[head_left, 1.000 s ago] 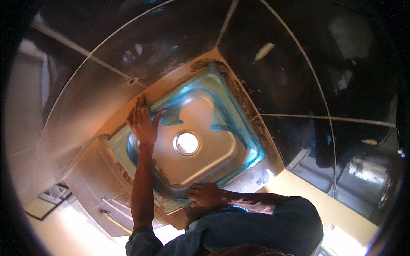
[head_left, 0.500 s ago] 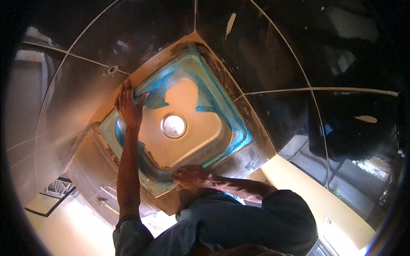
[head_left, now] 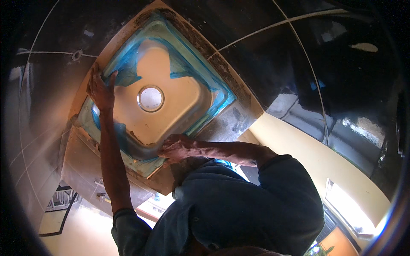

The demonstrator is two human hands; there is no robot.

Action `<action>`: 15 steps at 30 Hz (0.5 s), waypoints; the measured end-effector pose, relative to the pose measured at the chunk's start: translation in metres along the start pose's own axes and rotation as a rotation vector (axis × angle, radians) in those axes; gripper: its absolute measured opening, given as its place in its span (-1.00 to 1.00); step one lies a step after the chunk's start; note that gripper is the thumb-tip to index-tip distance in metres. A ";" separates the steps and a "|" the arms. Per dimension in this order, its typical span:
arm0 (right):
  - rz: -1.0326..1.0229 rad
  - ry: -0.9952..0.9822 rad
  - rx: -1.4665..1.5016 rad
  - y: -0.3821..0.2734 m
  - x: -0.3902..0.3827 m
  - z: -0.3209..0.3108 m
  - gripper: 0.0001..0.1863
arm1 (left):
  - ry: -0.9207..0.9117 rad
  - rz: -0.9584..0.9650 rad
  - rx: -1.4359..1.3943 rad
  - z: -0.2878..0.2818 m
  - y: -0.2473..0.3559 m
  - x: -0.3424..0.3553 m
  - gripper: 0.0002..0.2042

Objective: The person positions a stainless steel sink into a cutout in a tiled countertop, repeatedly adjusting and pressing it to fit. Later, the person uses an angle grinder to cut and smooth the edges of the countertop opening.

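Note:
A steel sink [head_left: 162,100] with torn blue film [head_left: 179,72] around its rim and a round drain opening [head_left: 150,98] sits in a dark, corner-set surround. My left hand [head_left: 101,90] rests on the sink's upper-left edge, thumb apart from the other fingers. At the lower edge, my right hand [head_left: 176,147] has its fingers curled on the rim, partly hiding it. A rough, dirty brown border [head_left: 194,45] runs along the sink's outside.
Glossy black tiles [head_left: 341,77] with pale joints surround the sink. A small ring fitting [head_left: 76,55] shows at upper left. A tool [head_left: 103,197] lies on the ledge at lower left. A cream wall [head_left: 290,141] and a bright opening [head_left: 346,205] are at lower right.
The whole view has shifted, so the sink and both hands appear higher and farther left, with more of my body showing. Both hands remain at the same edges of the sink.

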State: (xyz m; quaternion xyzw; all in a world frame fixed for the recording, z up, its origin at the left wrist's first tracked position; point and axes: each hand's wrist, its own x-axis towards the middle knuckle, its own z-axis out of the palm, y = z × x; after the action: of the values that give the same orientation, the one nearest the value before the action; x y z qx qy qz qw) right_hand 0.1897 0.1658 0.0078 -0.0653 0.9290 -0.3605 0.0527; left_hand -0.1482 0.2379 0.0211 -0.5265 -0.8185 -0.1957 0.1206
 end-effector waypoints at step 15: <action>-0.033 0.190 -0.329 0.013 -0.011 0.040 -0.52 | 0.022 0.059 -0.443 -0.030 -0.034 -0.034 -0.50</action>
State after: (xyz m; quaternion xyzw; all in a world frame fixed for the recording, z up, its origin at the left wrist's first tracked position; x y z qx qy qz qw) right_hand 0.2056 0.1507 -0.0305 -0.0538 0.9750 -0.2092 -0.0524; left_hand -0.1653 0.1842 0.0279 -0.5617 -0.7384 -0.3729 0.0164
